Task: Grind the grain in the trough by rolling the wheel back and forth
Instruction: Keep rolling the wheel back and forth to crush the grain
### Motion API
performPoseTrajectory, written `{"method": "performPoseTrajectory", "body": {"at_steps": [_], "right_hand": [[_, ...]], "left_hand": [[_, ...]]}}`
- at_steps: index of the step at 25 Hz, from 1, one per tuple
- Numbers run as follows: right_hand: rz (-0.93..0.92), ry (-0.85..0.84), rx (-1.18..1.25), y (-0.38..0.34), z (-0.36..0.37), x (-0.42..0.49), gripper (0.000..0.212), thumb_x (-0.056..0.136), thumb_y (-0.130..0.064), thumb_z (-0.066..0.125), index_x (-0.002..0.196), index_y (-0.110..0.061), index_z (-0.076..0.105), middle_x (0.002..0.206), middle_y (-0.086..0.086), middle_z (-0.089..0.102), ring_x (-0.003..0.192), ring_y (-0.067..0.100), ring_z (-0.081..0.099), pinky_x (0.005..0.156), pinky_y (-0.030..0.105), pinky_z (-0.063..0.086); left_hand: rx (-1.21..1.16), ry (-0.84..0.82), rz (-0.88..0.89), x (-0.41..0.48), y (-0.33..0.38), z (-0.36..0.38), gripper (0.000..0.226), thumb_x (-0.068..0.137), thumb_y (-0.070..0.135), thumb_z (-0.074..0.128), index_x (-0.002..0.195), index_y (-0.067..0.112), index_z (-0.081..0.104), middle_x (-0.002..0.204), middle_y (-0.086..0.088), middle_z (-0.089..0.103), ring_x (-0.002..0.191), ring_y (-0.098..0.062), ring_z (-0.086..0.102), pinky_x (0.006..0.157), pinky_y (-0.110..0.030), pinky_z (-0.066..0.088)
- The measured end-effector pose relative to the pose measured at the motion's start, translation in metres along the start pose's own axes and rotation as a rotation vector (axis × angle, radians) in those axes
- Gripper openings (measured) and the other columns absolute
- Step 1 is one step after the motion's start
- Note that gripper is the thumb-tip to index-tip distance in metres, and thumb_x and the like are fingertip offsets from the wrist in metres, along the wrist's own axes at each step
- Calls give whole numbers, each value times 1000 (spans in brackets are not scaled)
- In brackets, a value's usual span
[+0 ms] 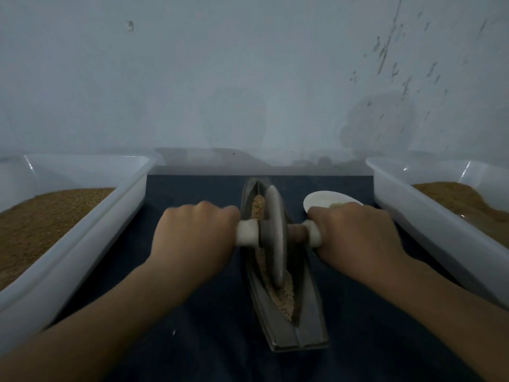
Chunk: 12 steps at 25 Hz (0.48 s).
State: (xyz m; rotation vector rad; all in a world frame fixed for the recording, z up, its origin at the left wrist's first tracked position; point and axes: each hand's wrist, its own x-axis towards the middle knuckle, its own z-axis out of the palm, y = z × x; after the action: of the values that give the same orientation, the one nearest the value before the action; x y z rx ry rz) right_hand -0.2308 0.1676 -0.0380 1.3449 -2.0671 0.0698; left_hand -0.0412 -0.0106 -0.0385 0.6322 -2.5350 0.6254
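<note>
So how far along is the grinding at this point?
Done: grain lies along the trough and the wheel sits in it. In hand: left hand and right hand each grip an end of the handle, wheel about mid-trough. Left: the grain looks coarse and crumbly, so more rolling seems needed; its exact fineness cannot be told.

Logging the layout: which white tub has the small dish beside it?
The right-side tub, next to the dish; the left-side tub has only dark cloth alongside.
</note>
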Motion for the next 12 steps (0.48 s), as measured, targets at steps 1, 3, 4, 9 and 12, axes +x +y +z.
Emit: {"method": "performPoseTrajectory", "body": {"at_steps": [1,3,4,9,12], "right_hand": [[57,-51,37,-3,8,14,30,74,-33,65,72,-33,35,64,-8,49,55,17,44,46,23,16],[165,-200,128,-7,13,41,14,85,-33,62,81,-30,49,81,-4,60,74,22,57,53,29,31],[185,-251,157,-6,16,48,9,88,-33,61,85,-29,53,87,-2,62,80,24,60,59,31,36],[-2,-42,42,-1,-1,0,34,76,-35,58,69,-34,25,64,-7,46,55,15,43,45,25,22],[-50,67,24,5,-9,-18,36,66,-40,56,70,-37,20,53,-9,33,46,14,28,45,19,13]], "left_hand": [[7,-15,-26,15,2,4,28,71,31,71,73,28,43,58,7,29,47,-16,28,45,-26,19],[24,-91,-75,47,3,2,7,85,30,62,90,27,58,70,4,47,60,-19,44,53,-32,35],[27,-130,-73,57,3,0,9,87,29,60,96,26,60,77,2,54,64,-20,48,57,-34,38],[-37,19,-2,-2,4,-10,34,69,35,72,72,31,38,58,10,25,46,-11,19,46,-25,19],[-52,99,68,-15,-4,-12,53,53,33,76,69,32,25,53,11,17,43,-11,6,48,-18,4]]}}
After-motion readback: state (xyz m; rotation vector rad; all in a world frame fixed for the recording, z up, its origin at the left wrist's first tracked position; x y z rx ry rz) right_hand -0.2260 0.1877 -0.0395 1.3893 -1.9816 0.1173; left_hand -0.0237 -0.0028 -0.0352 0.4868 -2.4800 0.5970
